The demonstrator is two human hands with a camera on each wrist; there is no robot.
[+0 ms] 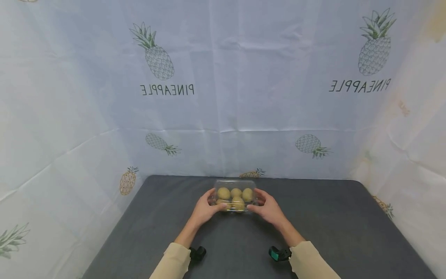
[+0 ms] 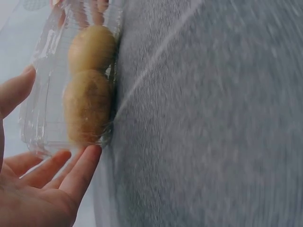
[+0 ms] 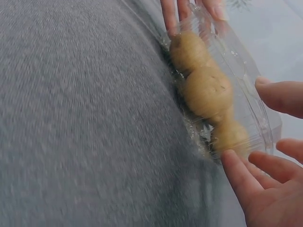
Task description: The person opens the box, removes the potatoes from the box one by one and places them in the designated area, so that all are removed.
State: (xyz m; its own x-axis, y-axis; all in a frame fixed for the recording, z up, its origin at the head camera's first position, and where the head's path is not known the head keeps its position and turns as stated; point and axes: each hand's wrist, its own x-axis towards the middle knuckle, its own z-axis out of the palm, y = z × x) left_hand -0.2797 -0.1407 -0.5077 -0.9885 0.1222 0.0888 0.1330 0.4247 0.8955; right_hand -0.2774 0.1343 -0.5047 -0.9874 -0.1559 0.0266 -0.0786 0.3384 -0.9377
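A clear plastic clamshell box point(image 1: 235, 184) of several yellow-brown round potatoes point(image 1: 238, 204) is near the table's far edge. My left hand point(image 1: 204, 207) holds its left end, the thumb over the front and the fingers at the side. At the opposite end my right hand point(image 1: 267, 208) holds it the same way. In the left wrist view, fingertips point(image 2: 92, 151) touch the box's end near its base. The right wrist view has an index fingertip point(image 3: 229, 156) against the box's lower edge. Its lid looks closed.
The box's base lies close to the dark grey tabletop point(image 1: 240, 248); whether it touches is unclear. Behind the table hangs a pale curtain point(image 1: 244, 108) printed with pineapples, and more of it lines both sides. Black bands with small devices point(image 1: 278, 254) are on both wrists.
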